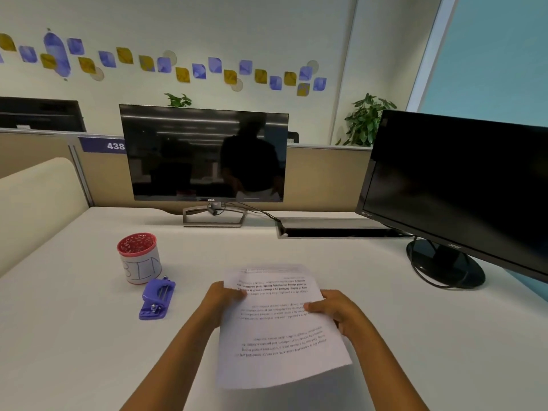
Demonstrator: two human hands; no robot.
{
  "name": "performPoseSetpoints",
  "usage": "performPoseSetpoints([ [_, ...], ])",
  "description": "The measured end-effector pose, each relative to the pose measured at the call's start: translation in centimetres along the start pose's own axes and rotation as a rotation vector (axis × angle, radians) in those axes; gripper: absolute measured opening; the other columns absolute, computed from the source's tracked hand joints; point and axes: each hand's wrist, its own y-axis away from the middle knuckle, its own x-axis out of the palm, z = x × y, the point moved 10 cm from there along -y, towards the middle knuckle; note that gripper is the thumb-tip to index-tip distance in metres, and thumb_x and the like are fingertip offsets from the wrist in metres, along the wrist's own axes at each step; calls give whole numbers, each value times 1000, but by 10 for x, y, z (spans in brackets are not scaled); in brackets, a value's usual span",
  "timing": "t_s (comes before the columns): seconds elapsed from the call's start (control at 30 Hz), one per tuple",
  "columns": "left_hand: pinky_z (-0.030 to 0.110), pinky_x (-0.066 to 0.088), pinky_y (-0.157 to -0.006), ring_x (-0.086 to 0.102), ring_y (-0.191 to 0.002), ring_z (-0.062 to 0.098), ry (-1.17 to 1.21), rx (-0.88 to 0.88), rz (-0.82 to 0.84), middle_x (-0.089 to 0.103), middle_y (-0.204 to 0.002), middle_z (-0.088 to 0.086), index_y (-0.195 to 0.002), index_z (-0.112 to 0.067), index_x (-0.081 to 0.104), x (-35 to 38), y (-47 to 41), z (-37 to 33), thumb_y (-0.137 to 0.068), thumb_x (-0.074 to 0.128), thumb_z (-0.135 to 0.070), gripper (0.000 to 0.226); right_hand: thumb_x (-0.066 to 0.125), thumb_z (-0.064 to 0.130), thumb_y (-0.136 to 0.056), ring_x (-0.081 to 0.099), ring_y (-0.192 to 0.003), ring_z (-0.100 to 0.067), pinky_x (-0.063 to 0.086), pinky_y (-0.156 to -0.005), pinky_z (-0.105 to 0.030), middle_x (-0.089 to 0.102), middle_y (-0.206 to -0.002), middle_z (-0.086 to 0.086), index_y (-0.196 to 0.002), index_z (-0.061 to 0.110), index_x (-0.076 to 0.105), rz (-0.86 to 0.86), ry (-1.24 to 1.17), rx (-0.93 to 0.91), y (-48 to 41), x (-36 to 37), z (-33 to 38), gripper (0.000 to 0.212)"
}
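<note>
A sheaf of printed white paper sheets (278, 345) is held above the white desk (74, 351), its text upside down to me. My left hand (221, 301) grips the sheets' left edge, thumb on top. On the right edge my right hand (338, 311) holds them the same way, thumb pressed on the page. A purple plastic hand-held device (157, 299) lies on the desk left of the paper. Behind it stands a red mesh cup (138, 258) wrapped in a white label with hand-written letters.
A Dell monitor (204, 155) stands at the back centre with its screen dark. A second black monitor (462, 185) and its round base (444, 265) take up the right side. A cable tray slot (335, 231) lies between them. Partition walls close the desk's back and left.
</note>
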Motion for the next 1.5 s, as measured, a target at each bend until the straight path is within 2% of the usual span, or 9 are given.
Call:
performPoseSetpoints([
  [0.13, 53, 53, -87, 65, -92, 41, -68, -18, -55, 66, -106, 27, -103, 9, 60, -8, -21, 7, -48, 71, -15, 61, 65, -6, -79, 66, -74, -24, 57, -66, -31, 68, -98, -17, -111, -1, 63, -102, 46, -45, -3, -2, 2, 33],
  [0.27, 39, 52, -71, 60, -76, 34, -23, -195, -91, 61, -85, 19, -76, 4, 56, -9, -9, 10, -70, 73, -2, 19, 66, -3, -80, 69, -69, -21, 57, -53, -28, 70, -88, -11, -104, 4, 65, -45, -25, 5, -3, -3, 1, 25],
  [0.4, 43, 48, -94, 57, -95, 35, -72, -338, -64, 58, -105, 22, -94, 7, 51, -11, -9, 27, -81, 64, 0, 20, 68, -1, -79, 67, -76, -27, 57, -68, -37, 70, -96, -17, -110, -2, 63, -21, 36, 140, -5, -6, -16, 32],
  [0.6, 48, 53, -87, 61, -103, 41, -146, -54, -159, 61, -117, 21, -110, 1, 54, -6, -15, 4, -83, 57, 3, 27, 69, 3, -79, 66, -93, -30, 55, -86, -40, 67, -110, -14, -117, 2, 60, -230, 125, -48, -8, -16, -6, 39],
  [0.77, 42, 55, -76, 65, -93, 30, -25, 432, -193, 62, -116, 9, -122, -14, 47, 2, 17, -73, -91, 54, -21, 33, 63, 19, -87, 68, -88, -21, 55, -64, -20, 67, -100, -1, -118, 18, 54, -413, 49, -408, 16, -25, 53, 32],
  [0.9, 21, 57, -59, 68, -84, 18, 78, 653, -172, 66, -103, -4, -117, -21, 48, 7, 44, -116, -91, 52, -24, 26, 60, 25, -89, 66, -86, -12, 53, -62, -19, 64, -94, 15, -111, 26, 52, -437, -31, -585, 31, -29, 90, 24],
  [1.17, 41, 55, -75, 66, -90, 30, -15, 684, -183, 67, -104, 1, -98, -32, 56, 4, 43, -111, -81, 50, -42, 21, 57, 24, -90, 64, -96, -21, 53, -66, -20, 64, -112, -1, -113, 26, 52, -359, 15, -599, 26, -27, 88, 23],
  [1.3, 35, 52, -68, 65, -81, 25, 19, 712, -198, 67, -94, -6, -92, -32, 56, 1, 47, -119, -90, 52, -31, 5, 56, 24, -90, 66, -94, -18, 55, -69, -23, 65, -109, 2, -114, 26, 54, -378, -14, -640, 31, -31, 98, 24],
  [1.5, 20, 53, -63, 65, -90, 20, 56, 675, -176, 64, -110, 0, -122, -15, 53, -5, 46, -124, -87, 58, -25, 37, 60, 28, -88, 59, -99, -17, 51, -72, -24, 58, -114, 6, -121, 22, 47, -337, -9, -588, 25, -33, 97, 36],
])
